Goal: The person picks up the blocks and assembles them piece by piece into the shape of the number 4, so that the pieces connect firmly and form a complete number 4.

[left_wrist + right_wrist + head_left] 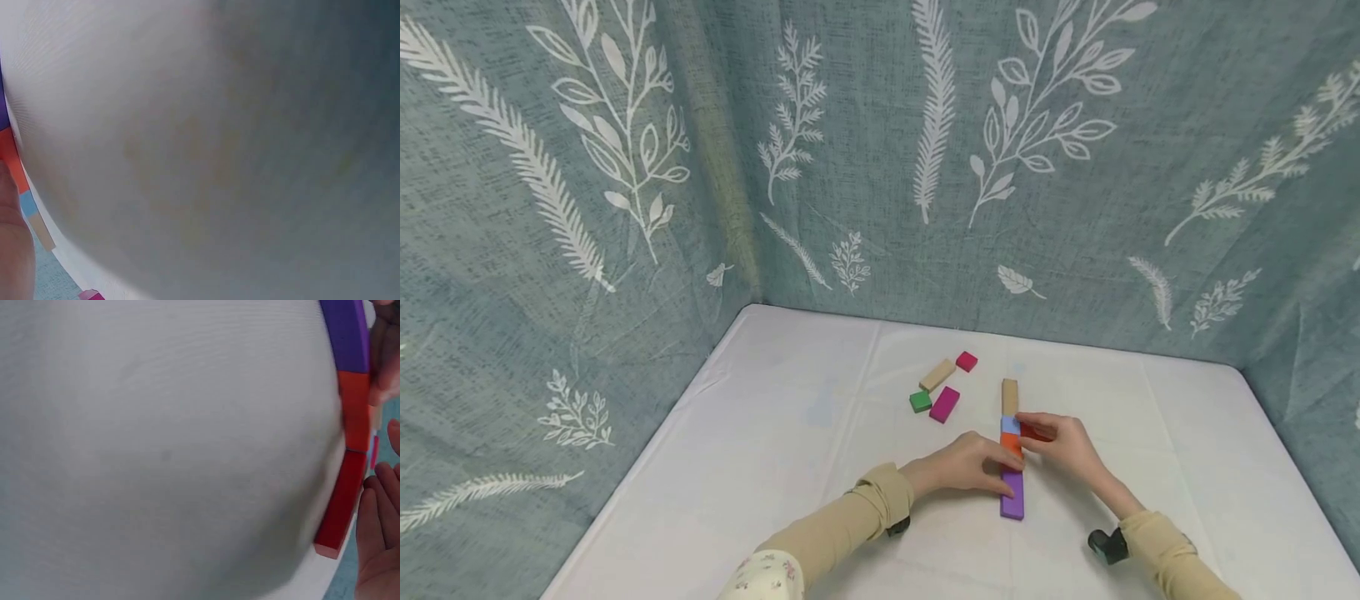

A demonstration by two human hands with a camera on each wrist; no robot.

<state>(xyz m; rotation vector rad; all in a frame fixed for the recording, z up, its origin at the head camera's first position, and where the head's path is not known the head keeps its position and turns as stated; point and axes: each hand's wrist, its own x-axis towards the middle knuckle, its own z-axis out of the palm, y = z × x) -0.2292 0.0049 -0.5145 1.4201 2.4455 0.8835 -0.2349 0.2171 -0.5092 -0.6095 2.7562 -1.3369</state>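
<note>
On the white tabletop, a row of blocks runs away from me: a purple block, an orange block, a light blue block and a tan block. A red block branches off to the right, its end at the orange block. From the left, my left hand rests its fingertips on the orange and purple blocks. My right hand is over the red block, thumb and fingers apart, fingertips close to the light blue block. Whether those fingertips touch is unclear.
Behind the left hand lie a magenta block, a green block, a second tan block and a crimson block. A patterned blue-green curtain stands along the table's back and sides.
</note>
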